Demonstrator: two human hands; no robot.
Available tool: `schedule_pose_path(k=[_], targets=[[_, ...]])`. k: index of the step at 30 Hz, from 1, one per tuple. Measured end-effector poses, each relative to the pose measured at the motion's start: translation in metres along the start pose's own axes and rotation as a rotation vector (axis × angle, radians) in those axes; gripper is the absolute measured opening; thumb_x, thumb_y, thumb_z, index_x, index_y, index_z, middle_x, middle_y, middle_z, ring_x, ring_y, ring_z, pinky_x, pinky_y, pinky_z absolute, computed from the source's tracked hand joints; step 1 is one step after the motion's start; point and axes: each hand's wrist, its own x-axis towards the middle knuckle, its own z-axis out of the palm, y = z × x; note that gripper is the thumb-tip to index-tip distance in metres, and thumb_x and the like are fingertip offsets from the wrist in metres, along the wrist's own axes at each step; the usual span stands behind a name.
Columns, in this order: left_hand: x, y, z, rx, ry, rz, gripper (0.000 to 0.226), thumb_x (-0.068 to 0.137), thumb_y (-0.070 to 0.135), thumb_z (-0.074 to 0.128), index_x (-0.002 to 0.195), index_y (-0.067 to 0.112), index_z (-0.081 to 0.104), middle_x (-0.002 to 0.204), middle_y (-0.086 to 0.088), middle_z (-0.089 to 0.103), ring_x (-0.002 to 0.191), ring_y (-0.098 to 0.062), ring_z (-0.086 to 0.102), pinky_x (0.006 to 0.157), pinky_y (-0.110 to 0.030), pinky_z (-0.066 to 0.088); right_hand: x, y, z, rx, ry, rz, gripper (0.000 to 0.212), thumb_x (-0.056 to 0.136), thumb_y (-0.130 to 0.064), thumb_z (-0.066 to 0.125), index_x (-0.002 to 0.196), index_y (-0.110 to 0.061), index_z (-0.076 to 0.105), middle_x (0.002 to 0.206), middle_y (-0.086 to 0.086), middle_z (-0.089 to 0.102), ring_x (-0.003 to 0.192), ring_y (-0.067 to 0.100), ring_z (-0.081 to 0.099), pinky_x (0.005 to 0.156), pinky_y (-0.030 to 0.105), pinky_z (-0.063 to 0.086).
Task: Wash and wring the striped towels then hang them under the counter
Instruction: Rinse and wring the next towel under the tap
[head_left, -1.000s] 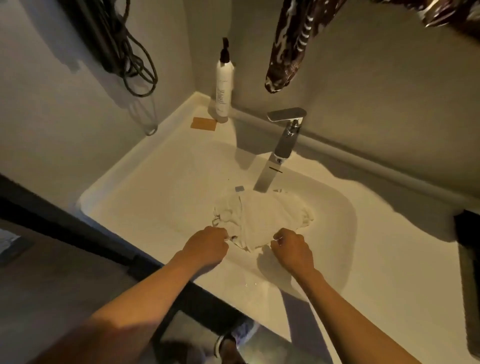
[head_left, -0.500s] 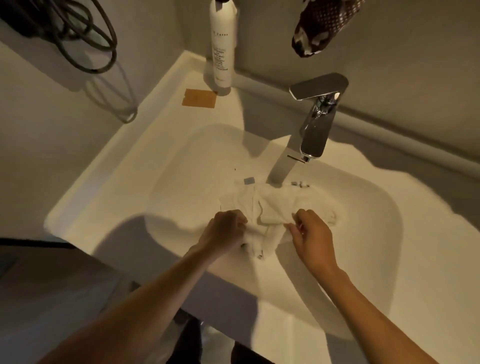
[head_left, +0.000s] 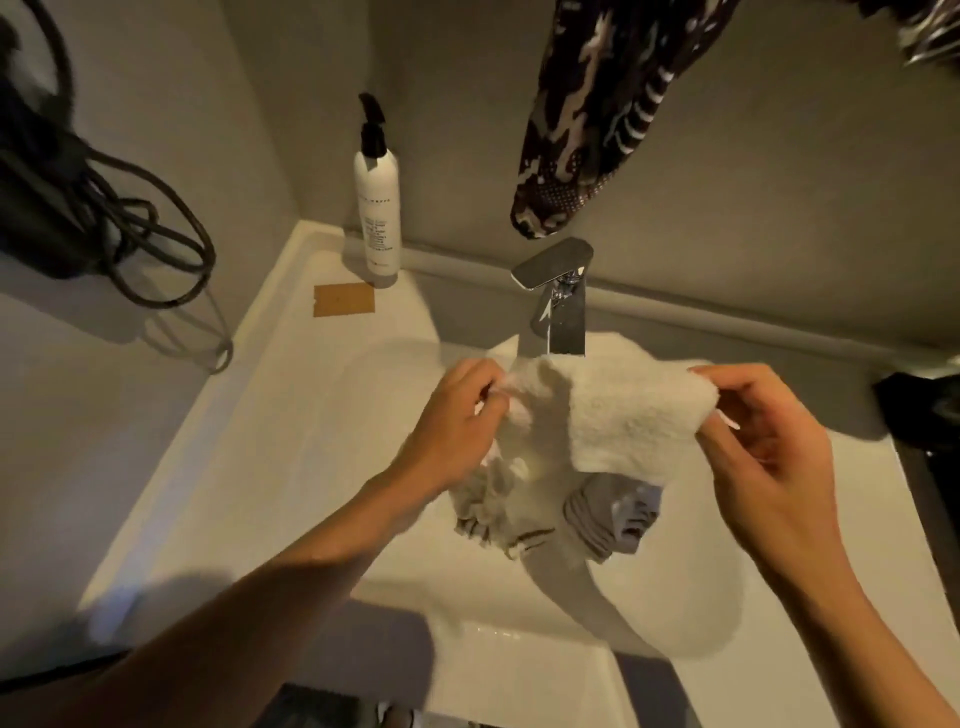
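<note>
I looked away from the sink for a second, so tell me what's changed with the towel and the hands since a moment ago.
The towel has been lifted from the basin floor and spread between both hands below the faucet. The left hand kept its grip on one edge; the right hand shifted to pinch the opposite edge, held higher and further right. The pump bottle, brown tag and sink stayed put.

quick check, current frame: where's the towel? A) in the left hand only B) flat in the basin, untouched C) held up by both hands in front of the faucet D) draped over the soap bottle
C: the left hand and right hand each pinch an end of the towel, lifted above the sink before the faucet.
</note>
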Motion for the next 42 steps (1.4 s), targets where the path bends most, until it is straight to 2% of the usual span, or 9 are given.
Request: schedule_pose_path(k=[5,13,18,21,25,31,36,40,42], targets=[[0.015,0.091,-0.035,-0.07,0.026,0.185,0.018,0.104,0.031,0.039,0.088,0.024,0.045,0.064,-0.002,0.049,0.056,-0.01,0.043,0.049,-0.023,0.029,0.01,-0.044,-0.036,0.109,0.073,-0.074,0.016,0.099,-0.017,0.06,0.107,-0.031,0.065,0.103,-0.007,0.071,0.096,0.014,0.068,0.076,0.019,0.055],[0.028,0.219,-0.06,0.314,0.078,0.677,0.017,0.104,0.03,0.044,0.111,0.02,0.055,0.078,0.005,0.062,0.072,-0.024,0.06,0.068,-0.046,0.052,0.007,-0.074,-0.091,0.163,0.141,-0.088,0.015,0.088,-0.005,0.054,0.101,-0.005,0.062,0.09,0.0,0.068,0.077,0.017,0.065,0.056,0.016,0.051],[0.035,0.258,-0.068,0.234,0.132,0.726,0.016,0.104,0.025,0.052,0.108,0.014,0.062,0.081,0.008,0.066,0.075,-0.008,0.064,0.074,-0.033,0.054,0.01,-0.073,-0.108,0.281,-0.041,-0.009,0.04,0.072,0.001,0.045,0.106,-0.012,0.063,0.107,0.012,0.069,0.095,0.019,0.066,0.071,0.024,0.056],[0.038,0.272,-0.054,0.134,-0.01,0.697,0.01,0.101,0.016,0.056,0.103,0.01,0.064,0.085,0.005,0.066,0.075,-0.002,0.059,0.076,-0.026,0.046,0.021,-0.072,-0.083,0.336,-0.148,-0.015,0.056,0.083,-0.032,0.069,0.135,-0.024,0.052,0.14,-0.005,0.061,0.129,0.015,0.059,0.099,0.033,0.054],[0.034,0.264,-0.02,0.121,-0.092,0.662,0.01,0.1,0.013,0.057,0.102,0.007,0.064,0.086,0.004,0.067,0.08,-0.009,0.063,0.083,-0.037,0.052,0.04,-0.067,-0.002,0.135,-0.076,0.002,0.1,0.063,-0.053,0.087,0.148,-0.033,0.039,0.13,-0.036,0.058,0.119,-0.013,0.056,0.089,0.006,0.047],[0.018,0.172,-0.034,-0.204,-0.079,0.2,0.02,0.094,0.017,0.062,0.111,0.026,0.063,0.109,0.002,0.072,0.104,-0.013,0.07,0.089,-0.034,0.056,0.056,-0.02,0.045,0.249,0.317,0.321,0.018,0.079,-0.02,0.064,0.085,-0.037,0.067,0.083,-0.018,0.073,0.085,0.003,0.07,0.071,0.022,0.055],[-0.061,0.024,0.007,-0.697,0.116,-0.976,0.051,0.094,0.054,0.059,0.13,0.018,0.056,0.129,-0.009,0.061,0.109,-0.028,0.064,0.079,-0.039,0.051,0.046,-0.018,0.051,0.378,0.311,0.491,0.023,0.076,-0.018,0.07,0.098,-0.026,0.071,0.095,-0.005,0.075,0.095,0.018,0.072,0.076,0.035,0.057],[-0.096,-0.017,0.061,-1.067,-0.015,-1.05,0.085,0.09,0.037,0.075,0.156,0.034,0.022,0.158,-0.014,0.036,0.137,-0.046,0.045,0.104,-0.063,0.047,0.04,-0.034,0.035,0.586,0.227,0.529,0.024,0.075,-0.017,0.069,0.097,-0.027,0.071,0.083,-0.008,0.078,0.085,0.014,0.077,0.07,0.037,0.063],[-0.08,-0.019,0.075,-1.477,0.045,-1.115,0.072,0.089,0.056,0.068,0.147,0.024,0.041,0.153,-0.021,0.045,0.136,-0.05,0.044,0.107,-0.071,0.038,0.038,-0.038,0.023,0.65,0.177,0.534,0.02,0.081,-0.012,0.065,0.093,-0.027,0.071,0.081,-0.004,0.077,0.085,0.017,0.077,0.07,0.04,0.063]])
